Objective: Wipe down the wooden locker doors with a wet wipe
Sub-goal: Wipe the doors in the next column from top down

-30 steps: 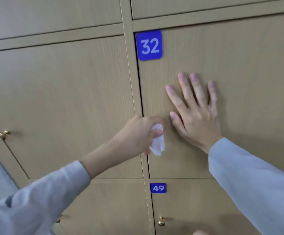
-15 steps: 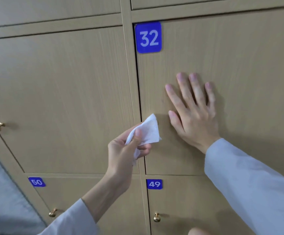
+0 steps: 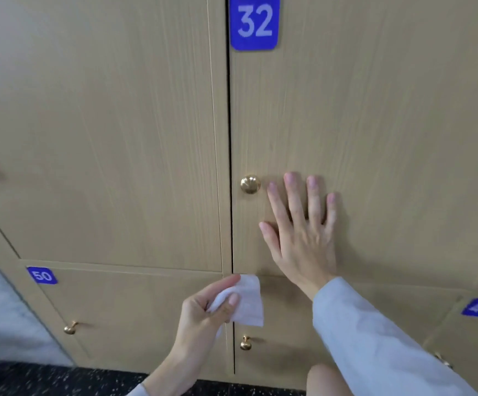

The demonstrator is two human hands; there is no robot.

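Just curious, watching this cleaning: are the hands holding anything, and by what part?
The left hand pinches the white wet wipe by its crumpled left end. The right hand holds nothing, pressing flat on locker door 32.

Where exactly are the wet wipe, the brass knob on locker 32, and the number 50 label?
wet wipe (image 3: 250,302), head view, on its flat white middle.
brass knob (image 3: 250,184), head view, on its round face.
number 50 label (image 3: 42,275), head view, on the digits.

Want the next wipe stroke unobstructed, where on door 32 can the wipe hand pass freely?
Free: the bare panel between the 32 plate and the brass knob, and everything beyond the right hand. Crowded: the lower left corner, with knob, flat right hand, and left hand holding the wet wipe.
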